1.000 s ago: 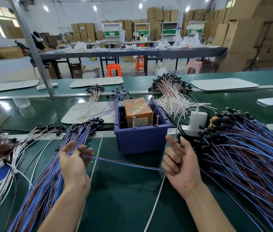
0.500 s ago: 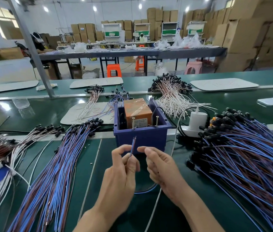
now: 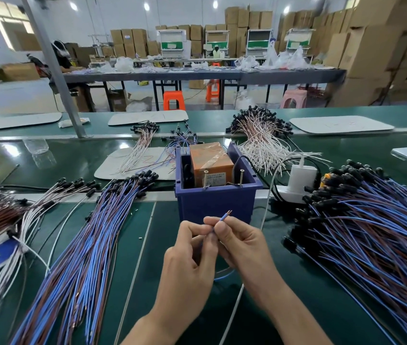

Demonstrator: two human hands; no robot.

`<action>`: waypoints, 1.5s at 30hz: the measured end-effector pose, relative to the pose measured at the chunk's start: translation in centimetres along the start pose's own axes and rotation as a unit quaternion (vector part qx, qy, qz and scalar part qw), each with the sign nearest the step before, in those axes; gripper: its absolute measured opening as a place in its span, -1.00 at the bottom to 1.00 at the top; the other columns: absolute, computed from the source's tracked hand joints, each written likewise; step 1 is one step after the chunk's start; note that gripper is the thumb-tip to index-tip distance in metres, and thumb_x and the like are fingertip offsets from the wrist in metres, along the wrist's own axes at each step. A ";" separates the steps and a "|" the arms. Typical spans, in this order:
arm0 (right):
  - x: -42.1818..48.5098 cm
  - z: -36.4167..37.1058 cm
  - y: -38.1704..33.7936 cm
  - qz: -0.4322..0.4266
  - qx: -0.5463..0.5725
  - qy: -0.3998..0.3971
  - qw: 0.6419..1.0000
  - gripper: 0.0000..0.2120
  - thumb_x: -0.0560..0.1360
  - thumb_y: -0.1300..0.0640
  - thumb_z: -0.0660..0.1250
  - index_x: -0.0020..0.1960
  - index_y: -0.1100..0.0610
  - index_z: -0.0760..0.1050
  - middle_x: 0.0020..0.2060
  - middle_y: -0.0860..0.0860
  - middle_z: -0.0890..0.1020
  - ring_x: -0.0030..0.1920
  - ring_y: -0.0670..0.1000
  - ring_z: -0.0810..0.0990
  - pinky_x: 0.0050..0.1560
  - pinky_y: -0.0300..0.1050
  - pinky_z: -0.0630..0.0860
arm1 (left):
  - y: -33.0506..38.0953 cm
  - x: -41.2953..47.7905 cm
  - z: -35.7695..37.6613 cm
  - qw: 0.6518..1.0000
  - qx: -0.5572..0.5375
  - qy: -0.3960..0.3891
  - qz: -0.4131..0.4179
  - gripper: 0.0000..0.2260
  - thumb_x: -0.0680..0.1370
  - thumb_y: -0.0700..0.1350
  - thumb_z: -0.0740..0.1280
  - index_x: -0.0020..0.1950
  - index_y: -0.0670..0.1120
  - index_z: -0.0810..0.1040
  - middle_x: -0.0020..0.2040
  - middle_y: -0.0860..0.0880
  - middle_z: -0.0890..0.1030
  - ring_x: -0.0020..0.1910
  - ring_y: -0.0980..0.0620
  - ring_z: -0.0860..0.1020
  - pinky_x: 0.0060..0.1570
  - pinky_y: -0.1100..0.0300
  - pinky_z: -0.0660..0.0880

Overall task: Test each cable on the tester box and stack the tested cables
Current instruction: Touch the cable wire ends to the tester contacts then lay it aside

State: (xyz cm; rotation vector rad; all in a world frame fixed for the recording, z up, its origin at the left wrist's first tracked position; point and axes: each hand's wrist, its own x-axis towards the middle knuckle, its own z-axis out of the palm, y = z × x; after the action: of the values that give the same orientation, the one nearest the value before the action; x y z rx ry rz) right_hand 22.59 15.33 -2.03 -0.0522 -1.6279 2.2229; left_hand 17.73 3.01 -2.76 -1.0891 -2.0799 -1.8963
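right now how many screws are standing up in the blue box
2. Left screw and right screw stand upright just inside the near wall of the blue box. Others could hide deeper inside.

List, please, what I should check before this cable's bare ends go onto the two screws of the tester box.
1. Grip: the left hand and the right hand both pinch the cable just below its tip: ok.
2. Bare ends: two copper tips show above the fingers, slightly split apart: ok.
3. Landing spots: both screws stand upright at the near rim of the tester box, with nothing on them: ok.
4. Contact: the tips sit in front of the box wall, short of the screws: not ok.
5. Tester powered: no lamp or display shows: cannot tell.
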 end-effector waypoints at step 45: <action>4.3 -2.5 2.6 -0.249 -0.316 0.317 0.859 -0.89 0.66 0.00 0.24 0.02 -0.21 0.41 -0.09 -0.42 0.61 -0.07 -0.32 0.62 -0.14 -0.53 0.43 | -5.2 4.8 1.5 0.976 0.141 0.163 0.015 -0.90 0.67 0.00 0.19 0.06 0.00 0.42 -0.37 0.12 0.50 -0.40 0.03 0.45 -0.40 -0.06 0.45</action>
State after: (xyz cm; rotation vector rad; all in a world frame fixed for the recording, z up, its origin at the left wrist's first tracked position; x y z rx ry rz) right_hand 18.52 18.30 -4.47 -0.4345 -1.6447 1.0544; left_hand 11.76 6.58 -4.74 -0.6906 -2.0462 -1.5753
